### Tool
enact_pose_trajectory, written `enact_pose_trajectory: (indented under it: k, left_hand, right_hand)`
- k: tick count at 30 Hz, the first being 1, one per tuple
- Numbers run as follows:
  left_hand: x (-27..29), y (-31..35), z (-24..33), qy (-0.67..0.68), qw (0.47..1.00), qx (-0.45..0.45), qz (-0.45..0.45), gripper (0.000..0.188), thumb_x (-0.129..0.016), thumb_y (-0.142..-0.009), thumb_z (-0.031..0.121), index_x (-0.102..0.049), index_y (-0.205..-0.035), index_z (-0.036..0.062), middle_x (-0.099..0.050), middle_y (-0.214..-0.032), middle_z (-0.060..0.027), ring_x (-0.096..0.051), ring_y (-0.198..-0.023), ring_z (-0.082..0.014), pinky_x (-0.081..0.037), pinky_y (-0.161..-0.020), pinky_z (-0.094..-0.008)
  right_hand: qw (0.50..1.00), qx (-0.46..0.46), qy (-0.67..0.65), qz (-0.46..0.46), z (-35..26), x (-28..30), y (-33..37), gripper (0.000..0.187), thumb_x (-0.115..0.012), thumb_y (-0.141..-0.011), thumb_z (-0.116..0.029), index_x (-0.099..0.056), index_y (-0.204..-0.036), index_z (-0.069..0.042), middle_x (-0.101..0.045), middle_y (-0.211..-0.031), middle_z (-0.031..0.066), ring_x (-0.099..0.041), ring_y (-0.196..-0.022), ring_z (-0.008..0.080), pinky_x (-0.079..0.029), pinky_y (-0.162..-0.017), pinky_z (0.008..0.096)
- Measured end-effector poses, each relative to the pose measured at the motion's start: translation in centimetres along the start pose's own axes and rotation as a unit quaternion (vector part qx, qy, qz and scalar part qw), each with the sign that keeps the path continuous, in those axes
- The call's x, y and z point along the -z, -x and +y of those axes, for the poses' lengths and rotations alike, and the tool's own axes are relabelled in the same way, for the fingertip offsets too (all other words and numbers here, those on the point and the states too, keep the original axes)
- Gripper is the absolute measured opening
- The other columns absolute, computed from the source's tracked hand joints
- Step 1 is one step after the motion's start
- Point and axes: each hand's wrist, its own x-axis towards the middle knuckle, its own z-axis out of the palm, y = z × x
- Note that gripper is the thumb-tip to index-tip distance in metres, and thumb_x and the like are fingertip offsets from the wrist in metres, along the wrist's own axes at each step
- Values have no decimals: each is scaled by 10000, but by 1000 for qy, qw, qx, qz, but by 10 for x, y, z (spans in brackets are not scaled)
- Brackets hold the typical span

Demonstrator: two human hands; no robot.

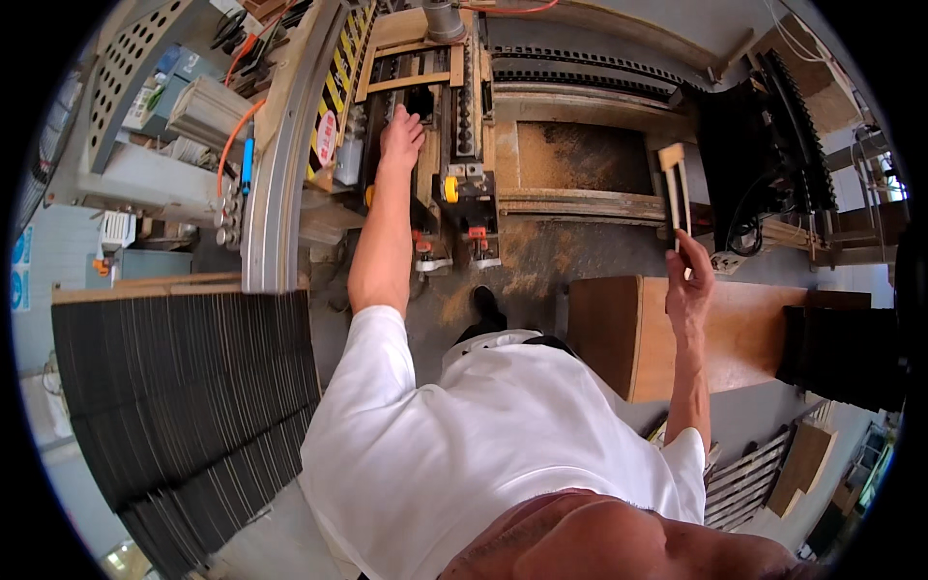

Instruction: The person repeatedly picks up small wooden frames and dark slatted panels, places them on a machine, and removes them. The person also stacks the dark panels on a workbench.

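My right hand (pixel 689 275) is closed around the lower end of a narrow light-wood frame (pixel 673 157). Two long thin sides of it run up to a pale crosspiece; its exact kind I cannot make out. My left arm reaches forward over a woodworking machine (pixel 465 121). There my left hand (pixel 402 137) hovers with loosely bent fingers apart, and nothing shows in them. Just beyond its fingertips lies a dark gap in the machine bed, with a light-wood bar (pixel 411 83) across it. A grey metal cylinder (pixel 445 21) stands at the machine's far end.
Tall stacks of dark slats (pixel 184 387) stand at left, beside a metal post (pixel 274 193). A brown wooden box (pixel 715 333) is under my right arm, with more dark pieces (pixel 841 358) at its end. Sawdust covers a recessed panel (pixel 585 155) and the floor (pixel 522 261).
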Motion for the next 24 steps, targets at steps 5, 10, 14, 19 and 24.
enact_pose_trajectory:
  k: [5,10,14,19,24]
  left_hand:
    - [-22,-71,24,182,983,27,15,869,-524,-932,455,-7,-1484,28,-101,-1533,-220,-100,-1424,-361,-145,-1147,-495]
    - [-16,-65,31,276,961,28,-5,571,-561,-942,307,-309,-1391,62,-304,-1433,-162,-240,-1374,-323,-249,-1115,-521]
    - [7,6,-6,206,977,31,-47,339,-601,-911,192,-500,-1213,76,-546,-1127,-86,-512,-1089,-249,-429,-997,-451]
    - [57,148,-47,237,967,59,-71,244,-573,-925,138,-563,-1165,95,-584,-1121,-50,-556,-1124,-242,-476,-955,-401]
    - [86,242,-71,244,967,65,-47,261,-527,-944,100,-540,-1204,76,-593,-1141,-64,-553,-1159,-261,-482,-964,-413]
  right_hand:
    - [993,45,91,-66,-48,-68,-41,266,-625,-831,31,-646,-1086,-43,-622,-1056,102,-598,-904,215,-483,-773,297]
    - [954,232,149,-116,-65,-151,-100,248,-638,-782,0,-662,-1021,-63,-641,-1020,102,-590,-919,298,-504,-779,371]
    - [918,324,148,-172,-63,-231,-144,250,-640,-759,-16,-663,-1001,-71,-643,-989,79,-574,-873,290,-490,-766,378]
    - [875,386,133,-258,-57,-345,-182,338,-578,-716,6,-664,-1032,-77,-639,-959,84,-562,-883,297,-475,-786,379]
    - [836,442,163,-280,-37,-424,-202,370,-589,-730,-32,-659,-1085,-110,-645,-1057,59,-569,-939,260,-432,-842,379]
